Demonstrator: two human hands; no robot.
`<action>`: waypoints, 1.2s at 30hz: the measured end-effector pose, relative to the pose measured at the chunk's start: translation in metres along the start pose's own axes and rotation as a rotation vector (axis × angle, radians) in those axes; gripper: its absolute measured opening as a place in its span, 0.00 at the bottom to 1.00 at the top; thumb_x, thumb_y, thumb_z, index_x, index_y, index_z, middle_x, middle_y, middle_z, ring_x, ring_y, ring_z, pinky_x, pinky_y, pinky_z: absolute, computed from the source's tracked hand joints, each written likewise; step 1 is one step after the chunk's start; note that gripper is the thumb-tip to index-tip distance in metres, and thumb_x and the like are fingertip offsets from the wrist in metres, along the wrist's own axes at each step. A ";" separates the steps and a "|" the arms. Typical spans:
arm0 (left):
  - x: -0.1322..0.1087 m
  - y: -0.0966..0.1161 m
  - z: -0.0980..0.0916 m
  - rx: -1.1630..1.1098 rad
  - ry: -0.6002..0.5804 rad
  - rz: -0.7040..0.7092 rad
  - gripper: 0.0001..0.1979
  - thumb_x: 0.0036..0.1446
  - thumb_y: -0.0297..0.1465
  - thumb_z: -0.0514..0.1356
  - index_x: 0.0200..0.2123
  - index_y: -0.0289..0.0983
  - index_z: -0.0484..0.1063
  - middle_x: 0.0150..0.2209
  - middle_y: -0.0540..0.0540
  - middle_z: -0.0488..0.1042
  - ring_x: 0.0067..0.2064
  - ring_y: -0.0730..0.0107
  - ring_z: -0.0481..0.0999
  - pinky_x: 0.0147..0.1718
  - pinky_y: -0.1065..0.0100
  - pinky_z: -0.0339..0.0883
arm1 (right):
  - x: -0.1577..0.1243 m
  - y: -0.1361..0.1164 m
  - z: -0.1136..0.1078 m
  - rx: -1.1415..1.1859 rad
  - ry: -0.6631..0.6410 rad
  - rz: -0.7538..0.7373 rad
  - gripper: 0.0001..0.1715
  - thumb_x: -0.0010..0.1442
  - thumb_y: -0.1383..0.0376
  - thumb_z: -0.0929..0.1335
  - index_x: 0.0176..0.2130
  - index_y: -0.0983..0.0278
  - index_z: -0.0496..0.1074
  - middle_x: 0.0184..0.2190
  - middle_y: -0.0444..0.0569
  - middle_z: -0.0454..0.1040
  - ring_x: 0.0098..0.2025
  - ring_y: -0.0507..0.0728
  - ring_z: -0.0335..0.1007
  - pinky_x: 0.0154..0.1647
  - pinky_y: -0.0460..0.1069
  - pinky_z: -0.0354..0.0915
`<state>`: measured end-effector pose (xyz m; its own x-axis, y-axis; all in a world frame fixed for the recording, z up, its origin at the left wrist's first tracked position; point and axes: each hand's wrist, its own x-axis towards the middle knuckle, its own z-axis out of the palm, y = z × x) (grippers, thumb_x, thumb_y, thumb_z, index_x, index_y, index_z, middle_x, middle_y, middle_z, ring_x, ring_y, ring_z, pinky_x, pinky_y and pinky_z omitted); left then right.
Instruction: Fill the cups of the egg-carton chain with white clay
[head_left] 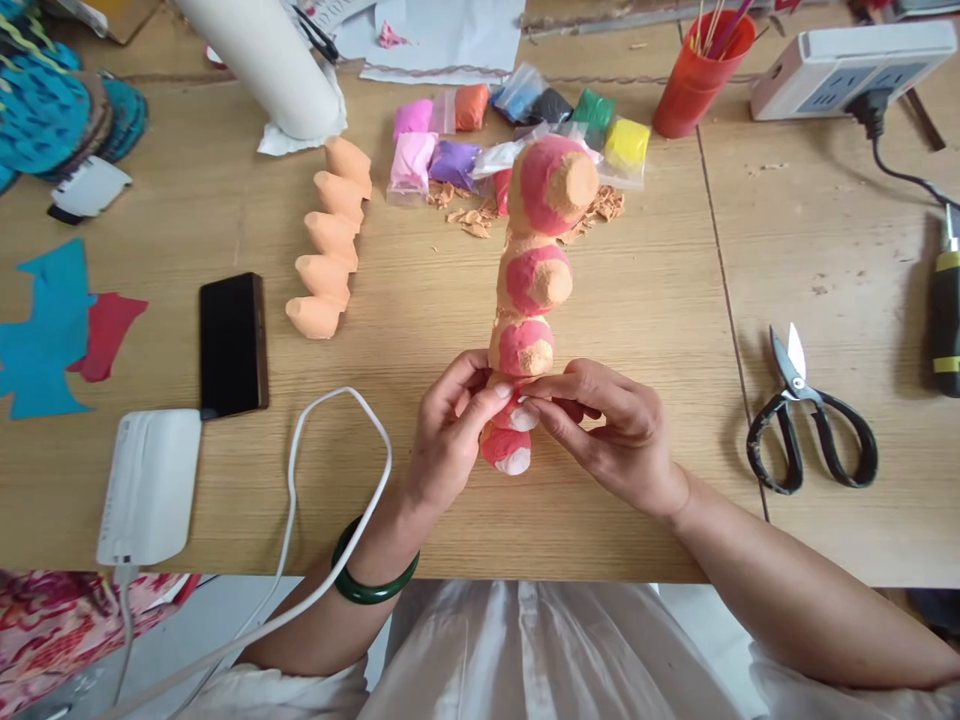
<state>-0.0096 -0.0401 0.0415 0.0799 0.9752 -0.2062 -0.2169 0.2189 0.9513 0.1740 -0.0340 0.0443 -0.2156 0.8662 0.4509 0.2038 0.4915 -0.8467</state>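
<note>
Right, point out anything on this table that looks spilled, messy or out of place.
Orange crumbs lie scattered on the wooden table just in front of the clay packets, on both sides of the pink-and-orange bumpy piece that the left hand and right hand pinch at its near end. Nothing else stands out.
</note>
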 end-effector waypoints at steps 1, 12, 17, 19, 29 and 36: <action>0.000 0.000 0.000 -0.004 -0.005 -0.003 0.09 0.65 0.39 0.70 0.43 0.41 0.81 0.38 0.49 0.81 0.39 0.68 0.77 0.39 0.69 0.71 | 0.000 0.001 0.000 -0.003 -0.007 -0.015 0.04 0.70 0.71 0.74 0.44 0.63 0.82 0.28 0.42 0.74 0.26 0.49 0.67 0.27 0.45 0.66; -0.001 0.004 0.000 0.002 -0.024 -0.003 0.09 0.66 0.37 0.68 0.46 0.41 0.82 0.41 0.48 0.82 0.43 0.67 0.79 0.43 0.68 0.73 | 0.007 0.004 -0.009 -0.241 -0.093 -0.222 0.11 0.71 0.71 0.73 0.51 0.60 0.82 0.29 0.44 0.75 0.29 0.52 0.69 0.31 0.48 0.67; 0.001 0.007 0.001 -0.028 -0.041 -0.074 0.12 0.64 0.38 0.69 0.48 0.41 0.82 0.42 0.47 0.84 0.44 0.65 0.81 0.45 0.67 0.74 | 0.009 0.006 -0.014 -0.302 -0.115 -0.283 0.13 0.72 0.71 0.73 0.53 0.59 0.81 0.29 0.43 0.75 0.29 0.53 0.69 0.30 0.49 0.65; 0.002 0.007 0.001 -0.030 -0.040 -0.073 0.12 0.64 0.39 0.70 0.48 0.41 0.82 0.42 0.47 0.84 0.44 0.64 0.81 0.46 0.66 0.74 | 0.009 0.007 -0.014 -0.313 -0.125 -0.288 0.11 0.72 0.71 0.72 0.52 0.60 0.80 0.28 0.44 0.75 0.28 0.53 0.69 0.29 0.49 0.64; 0.005 0.008 -0.002 0.073 -0.068 -0.056 0.11 0.66 0.38 0.68 0.47 0.39 0.83 0.44 0.45 0.85 0.47 0.64 0.82 0.47 0.67 0.74 | 0.009 0.011 -0.018 -0.516 -0.202 -0.394 0.09 0.76 0.70 0.68 0.46 0.62 0.80 0.29 0.46 0.76 0.30 0.54 0.68 0.30 0.49 0.64; 0.005 0.014 -0.003 0.043 -0.139 -0.058 0.13 0.62 0.36 0.71 0.48 0.39 0.82 0.41 0.47 0.82 0.44 0.65 0.80 0.46 0.67 0.74 | 0.009 0.011 -0.019 -0.459 -0.195 -0.381 0.09 0.75 0.69 0.70 0.51 0.61 0.79 0.30 0.45 0.76 0.31 0.55 0.71 0.30 0.50 0.65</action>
<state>-0.0150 -0.0320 0.0533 0.2259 0.9465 -0.2306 -0.1668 0.2708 0.9481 0.1927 -0.0189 0.0440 -0.5153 0.6111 0.6008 0.4585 0.7889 -0.4092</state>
